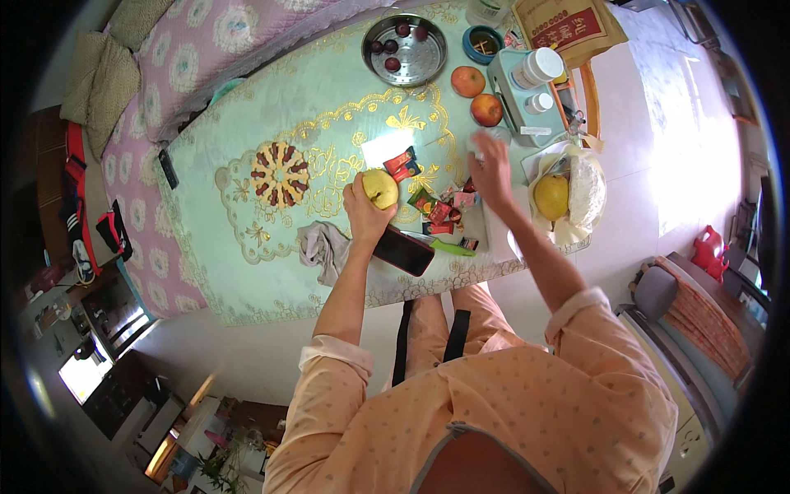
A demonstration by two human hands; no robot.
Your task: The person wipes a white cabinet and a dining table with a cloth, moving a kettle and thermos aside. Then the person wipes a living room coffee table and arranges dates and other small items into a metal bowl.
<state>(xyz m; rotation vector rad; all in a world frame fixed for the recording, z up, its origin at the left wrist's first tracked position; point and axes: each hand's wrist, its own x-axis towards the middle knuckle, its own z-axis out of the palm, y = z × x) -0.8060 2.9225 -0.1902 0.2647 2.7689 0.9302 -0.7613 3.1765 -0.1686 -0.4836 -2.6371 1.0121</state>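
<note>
My left hand (pixel 365 213) grips a round yellow pear (pixel 381 187) above the table, its stem end facing me. My right hand (pixel 492 170) is slightly blurred over the table's right part. Its fingertips reach a clear, see-through object (pixel 498 134), and whether they hold it I cannot tell. Between my hands lie several wrapped snacks (pixel 439 211) and a green-handled knife (pixel 453 248). A dark smartphone (pixel 404 250) lies just right of my left wrist, and a crumpled grey cloth (pixel 324 250) to its left. Another yellow pear (pixel 551 196) sits in a lined bowl (pixel 541 223) right of my right hand.
A steel steamer pan (pixel 426 73) holds several dark plums. Two red apples (pixel 468 81) lie beside a teal caddy (pixel 524 123) with white bottles. A blue pot (pixel 482 44), a paper bag (pixel 574 28), a patterned round mat (pixel 279 176) and a remote (pixel 168 169) are also there.
</note>
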